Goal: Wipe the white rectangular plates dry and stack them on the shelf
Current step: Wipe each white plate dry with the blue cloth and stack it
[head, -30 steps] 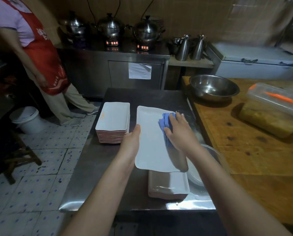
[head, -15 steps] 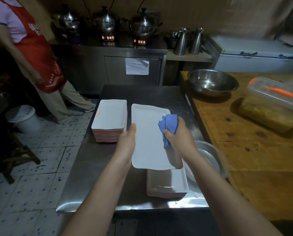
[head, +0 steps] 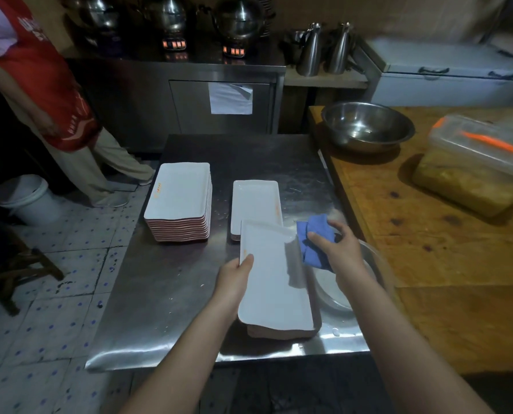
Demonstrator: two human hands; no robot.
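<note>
My left hand (head: 234,277) grips the left edge of a white rectangular plate (head: 274,282), thumb on top. The plate hangs tilted just above a low stack of plates (head: 282,332) at the near edge of the steel table (head: 171,288). My right hand (head: 340,249) holds a crumpled blue cloth (head: 315,243) at the plate's right edge. Another single white plate (head: 255,204) lies flat on the table just behind. A tall stack of white plates (head: 179,201) stands to the left.
A metal basin (head: 371,282) sits under my right forearm. On the wooden counter to the right are a steel bowl (head: 367,125) and a plastic food box (head: 473,168). A person in a red apron (head: 49,85) stands at far left beside a white bucket (head: 28,198).
The plate in my left hand has come down and nearer, over the near stack. The cloth has slid off its face to its right edge. A single plate now shows behind it.
</note>
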